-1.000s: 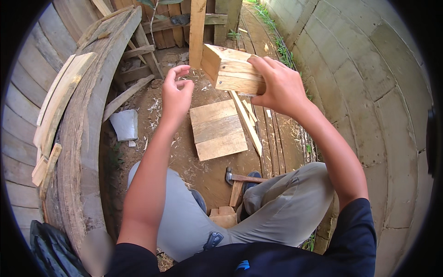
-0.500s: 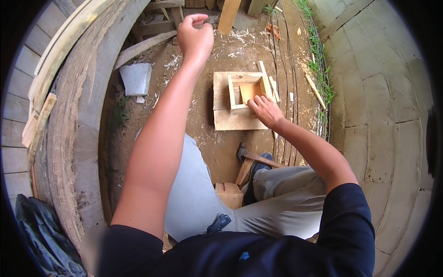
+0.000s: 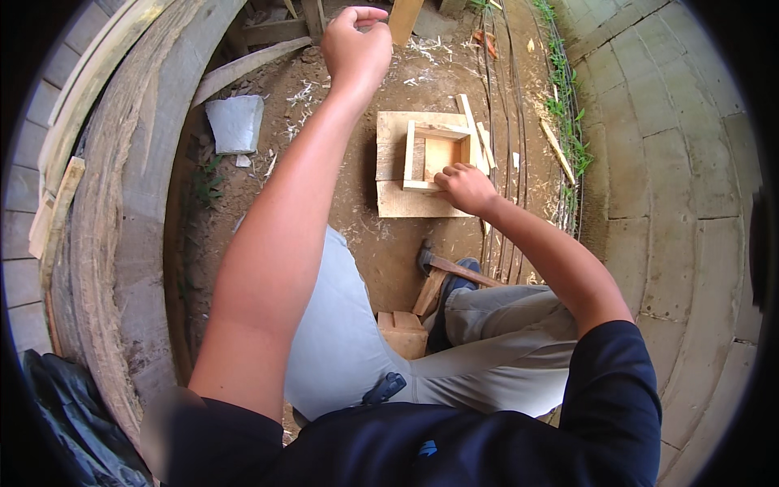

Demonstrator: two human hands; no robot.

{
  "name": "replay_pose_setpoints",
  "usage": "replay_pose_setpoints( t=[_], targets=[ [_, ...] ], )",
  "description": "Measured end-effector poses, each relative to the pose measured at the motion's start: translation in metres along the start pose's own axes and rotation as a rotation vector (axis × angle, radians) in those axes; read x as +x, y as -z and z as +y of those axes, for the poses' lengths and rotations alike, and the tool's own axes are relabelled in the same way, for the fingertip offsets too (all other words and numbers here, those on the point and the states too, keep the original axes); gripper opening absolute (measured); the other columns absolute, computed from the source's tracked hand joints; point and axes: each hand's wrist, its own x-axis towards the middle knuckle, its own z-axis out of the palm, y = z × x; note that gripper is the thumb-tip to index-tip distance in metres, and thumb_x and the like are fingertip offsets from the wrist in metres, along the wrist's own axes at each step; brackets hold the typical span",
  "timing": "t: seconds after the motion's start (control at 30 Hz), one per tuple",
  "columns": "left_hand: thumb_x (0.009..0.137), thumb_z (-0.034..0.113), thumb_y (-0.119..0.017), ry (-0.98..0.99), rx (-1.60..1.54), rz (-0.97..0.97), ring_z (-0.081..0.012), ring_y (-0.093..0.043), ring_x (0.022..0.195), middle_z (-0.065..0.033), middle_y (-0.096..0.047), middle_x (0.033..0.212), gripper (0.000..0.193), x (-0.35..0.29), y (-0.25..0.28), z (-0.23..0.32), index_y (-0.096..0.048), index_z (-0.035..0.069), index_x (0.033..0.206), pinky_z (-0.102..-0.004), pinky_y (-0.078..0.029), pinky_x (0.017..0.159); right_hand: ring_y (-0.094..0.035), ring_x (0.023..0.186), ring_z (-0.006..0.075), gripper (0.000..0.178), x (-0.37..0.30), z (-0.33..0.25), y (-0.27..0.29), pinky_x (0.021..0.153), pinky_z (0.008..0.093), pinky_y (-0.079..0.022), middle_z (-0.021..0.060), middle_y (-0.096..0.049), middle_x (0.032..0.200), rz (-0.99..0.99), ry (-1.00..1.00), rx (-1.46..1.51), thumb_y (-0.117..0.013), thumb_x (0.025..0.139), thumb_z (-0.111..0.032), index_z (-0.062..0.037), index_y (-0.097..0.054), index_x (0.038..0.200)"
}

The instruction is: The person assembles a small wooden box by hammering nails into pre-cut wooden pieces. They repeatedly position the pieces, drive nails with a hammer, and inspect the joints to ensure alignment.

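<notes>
My left hand (image 3: 355,55) is raised at the far end of my outstretched arm, above the ground, with its fingers curled toward the thumb; whatever they hold is too small to make out. My right hand (image 3: 469,190) is closed over the near right corner of a small square wooden box (image 3: 410,156) with low plank walls. A smooth yellowish panel shows inside it, with a strip of rougher wood beside that. The box rests on flat wooden boards (image 3: 393,203) on the dirt ground. Loose wooden strips (image 3: 485,144) lie against its right side.
A hammer (image 3: 458,269) and wood blocks (image 3: 402,334) lie near my shoe (image 3: 462,280). Dark rods (image 3: 519,122) run along the right, before a block wall (image 3: 657,203). A pale stone slab (image 3: 235,124) and heavy timber (image 3: 138,203) are at left. Shavings litter the dirt.
My left hand has moved a little farther out and to the right, its fingers still curled. My right hand stays at the same box corner. The whole view has shifted slightly.
</notes>
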Motion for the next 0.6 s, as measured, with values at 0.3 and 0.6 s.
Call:
replay_pose_setpoints(
  t=[0.3, 0.6],
  targets=[
    [0.088, 0.011, -0.063, -0.001, 0.074, -0.07, -0.0192, -0.071, 0.093, -0.0067, -0.077, 0.105, 0.022, -0.007, -0.004, 0.005, -0.076, 0.007, 0.105, -0.0343, -0.054, 0.084, -0.069, 0.112, 0.0294, 0.026, 0.001, -0.009, 0.019, 0.097, 0.0434, -0.055, 0.0132, -0.071, 0.115, -0.298, -0.154, 0.042, -0.065, 0.091, -0.011, -0.0107, -0.067, 0.116],
    [0.09, 0.011, -0.064, -0.025, 0.152, -0.142, -0.0146, -0.069, 0.092, -0.0058, -0.076, 0.107, 0.022, -0.011, -0.003, 0.003, -0.076, 0.008, 0.108, -0.031, -0.053, 0.083, -0.064, 0.12, 0.0373, 0.08, -0.012, 0.035, 0.065, 0.106, 0.0451, -0.053, 0.0265, -0.064, 0.131, -0.017, -0.714, 0.324, -0.074, 0.094, -0.043, -0.0001, -0.039, 0.152]
  ],
)
